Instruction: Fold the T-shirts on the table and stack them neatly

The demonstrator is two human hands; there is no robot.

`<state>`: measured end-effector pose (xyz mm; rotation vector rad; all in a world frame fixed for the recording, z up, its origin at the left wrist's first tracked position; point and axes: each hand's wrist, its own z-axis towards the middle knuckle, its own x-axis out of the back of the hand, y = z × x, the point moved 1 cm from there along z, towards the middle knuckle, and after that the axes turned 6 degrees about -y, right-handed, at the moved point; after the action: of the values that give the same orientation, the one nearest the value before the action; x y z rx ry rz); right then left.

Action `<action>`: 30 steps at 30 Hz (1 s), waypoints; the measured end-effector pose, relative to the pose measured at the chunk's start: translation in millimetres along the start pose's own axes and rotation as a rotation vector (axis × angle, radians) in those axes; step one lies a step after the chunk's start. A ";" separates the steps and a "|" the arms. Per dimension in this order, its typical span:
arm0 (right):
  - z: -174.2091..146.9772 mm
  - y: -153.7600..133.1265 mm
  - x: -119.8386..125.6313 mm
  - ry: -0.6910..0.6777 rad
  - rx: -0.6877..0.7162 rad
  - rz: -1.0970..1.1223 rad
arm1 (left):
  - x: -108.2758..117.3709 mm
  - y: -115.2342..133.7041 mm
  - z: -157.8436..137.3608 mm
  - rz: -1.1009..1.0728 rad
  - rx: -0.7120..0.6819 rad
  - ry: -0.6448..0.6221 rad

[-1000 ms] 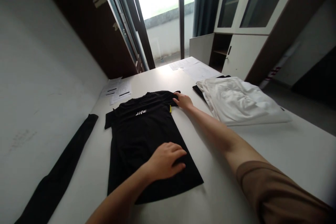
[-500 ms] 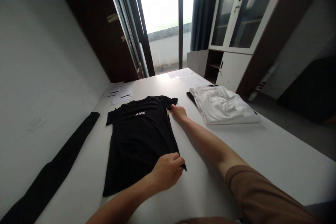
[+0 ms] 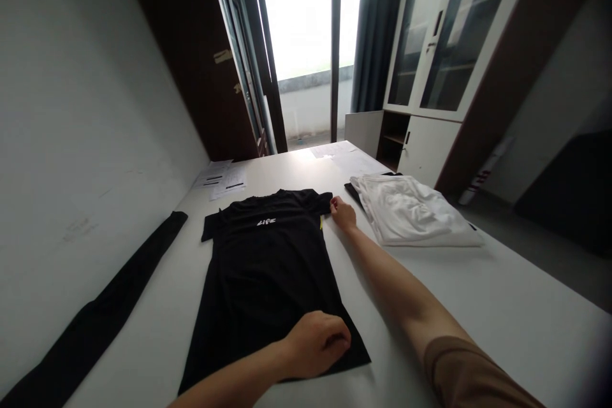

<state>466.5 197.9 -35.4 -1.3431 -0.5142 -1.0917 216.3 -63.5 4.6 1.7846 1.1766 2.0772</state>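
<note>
A black T-shirt (image 3: 272, 274) with small white lettering on the chest lies spread flat on the white table (image 3: 406, 325), collar away from me. My right hand (image 3: 343, 213) pinches the edge of its right-side sleeve. A bit of yellow shows just under that sleeve. Over the lower right part of the shirt, near the hem, my left hand (image 3: 318, 344) hovers with its fingers curled in and no cloth visible in them.
Folded white garments (image 3: 415, 213) lie at the right, over something black. Paper sheets (image 3: 229, 182) rest at the far left corner, more papers (image 3: 354, 159) at the far end. A long black cloth (image 3: 105, 306) lies along the left wall. A glass-door cabinet (image 3: 430, 44) stands behind.
My left hand has let go of the shirt's lower right corner, which now lies spread out flat. The sleeve by my right hand is straightened outward. The view has tilted up slightly.
</note>
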 end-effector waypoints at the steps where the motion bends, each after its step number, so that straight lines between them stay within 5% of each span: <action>1: -2.2 -5.1 0.0 0.014 0.065 -0.006 | -0.3 -0.6 -0.1 0.005 -0.007 -0.014; 4: -10.2 -27.0 -7.1 -0.001 0.330 -0.016 | 2.9 -0.5 -1.4 0.029 -0.035 -0.046; 7: -16.8 -43.6 -24.7 -0.200 0.526 -0.081 | 18.9 2.3 -4.2 0.100 -0.064 -0.095; 11: -15.7 -39.4 -44.1 -0.425 0.464 -0.200 | 59.0 2.2 -15.5 0.221 -0.015 -0.133; 16: -7.4 -24.8 -45.7 -0.425 0.407 -0.229 | 92.0 -25.0 -69.7 0.234 0.242 0.082; 24: -2.5 -22.7 -52.1 -0.422 0.391 -0.192 | 72.1 -78.2 -201.9 0.306 0.652 0.308; 30: -3.9 -23.6 -51.6 -0.407 0.385 -0.205 | 47.1 -63.9 -222.3 0.227 0.679 0.354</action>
<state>422.2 214.3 -67.1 -1.1850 -1.1239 -0.8233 -17.9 -93.1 4.5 1.9122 2.0643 2.3773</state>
